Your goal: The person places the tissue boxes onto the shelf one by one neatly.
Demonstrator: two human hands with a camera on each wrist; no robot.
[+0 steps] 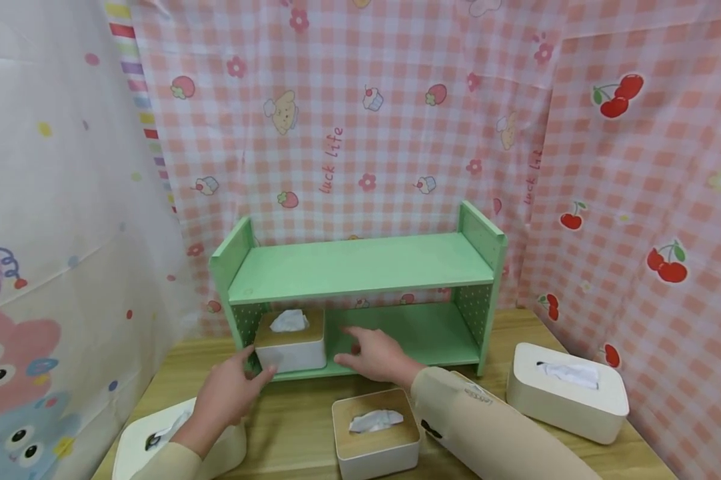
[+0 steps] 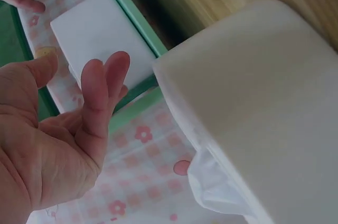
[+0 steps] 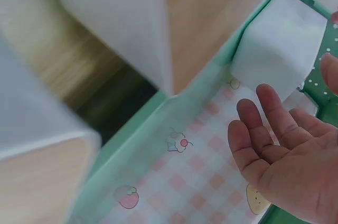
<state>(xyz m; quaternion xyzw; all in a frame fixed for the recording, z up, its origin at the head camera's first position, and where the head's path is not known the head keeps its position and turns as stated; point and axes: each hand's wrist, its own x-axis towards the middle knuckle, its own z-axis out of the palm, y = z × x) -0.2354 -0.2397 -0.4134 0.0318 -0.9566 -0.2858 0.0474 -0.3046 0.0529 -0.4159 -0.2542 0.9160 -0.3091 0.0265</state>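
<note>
A tissue box with a white body and wooden lid point(image 1: 294, 357) stands at the left end of the green shelf rack's point(image 1: 360, 267) lower board, a white tissue poking out of its top. My left hand point(image 1: 225, 387) is at the box's front left corner, thumb and fingers spread. In the left wrist view, a gap shows between that hand point(image 2: 58, 139) and the white box point(image 2: 100, 34). To the right of the box, my right hand point(image 1: 378, 353) hovers over the lower board, holding nothing. Its fingers are loosely bent in the right wrist view, apart from the box point(image 3: 282, 39).
On the wooden table point(image 1: 288, 427), another wooden-lidded tissue box point(image 1: 378, 443) stands in front of the rack. White tissue boxes stand at the left point(image 1: 225, 450) and right point(image 1: 567, 393). My right forearm mostly hides another item. Patterned cloth point(image 1: 360, 120) hangs behind.
</note>
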